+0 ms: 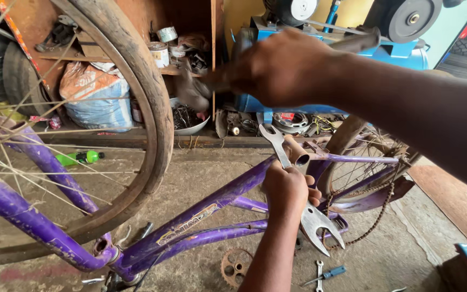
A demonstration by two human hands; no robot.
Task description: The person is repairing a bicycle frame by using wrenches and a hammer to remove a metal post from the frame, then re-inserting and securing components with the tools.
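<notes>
The left hand (287, 189) is closed around the middle of a flat double-ended wrench (302, 200), holding it against the open end of the seat tube (297, 153) of a purple bicycle frame (201, 216) that lies upside down on the concrete floor (212, 178). The right hand (279, 67), raised and blurred, is closed on a hammer (359, 42) whose handle shows beyond the knuckles. By the look of it, the step in hand is striking at the tube or wrench while the left hand steadies them; a blow would call for the wrench kept firmly seated and the left fingers kept out of the hammer's path. Around the work: a worn tyre and spoked wheel (152, 108) at left, the rear wheel (363, 157) and a slack chain (374, 219) at right, a rusty sprocket (235, 266), a small spanner (319, 273) and a screwdriver (328, 273) on the floor, a green bottle (79, 158), and cluttered shelves (136, 65) behind. The chain and rear wheel crowd the space just beside the tube.
</notes>
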